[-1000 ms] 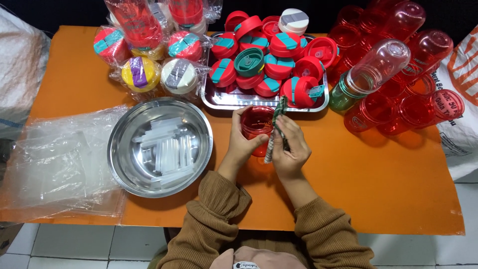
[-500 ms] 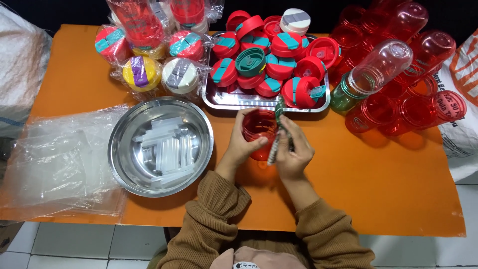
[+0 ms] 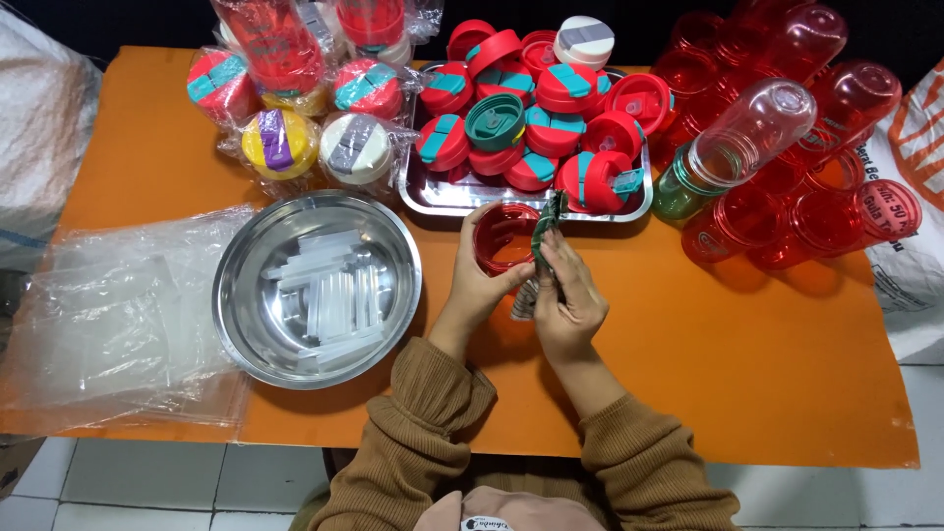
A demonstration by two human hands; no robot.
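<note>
left hand [image 3: 479, 280] curled gripping, right hand [image 3: 567, 295] pinching, wrists close

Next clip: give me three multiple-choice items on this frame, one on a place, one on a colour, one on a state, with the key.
1. Where does the steel bowl of clear strips lie?
A. to the left of the hands
B. on the tray
C. on the floor

2. What colour is the open bottle in the left hand?
A. yellow
B. red
C. clear

3. What is the right hand doing?
A. resting flat on the table
B. lifting a lid from the tray
C. pinching a green printed strip at the bottle's mouth

Key: 1 A, the bowl sits left of both hands on the orange table. 2 B, its wall is see-through red. 3 C, the fingers close on the strip beside the rim.
</note>
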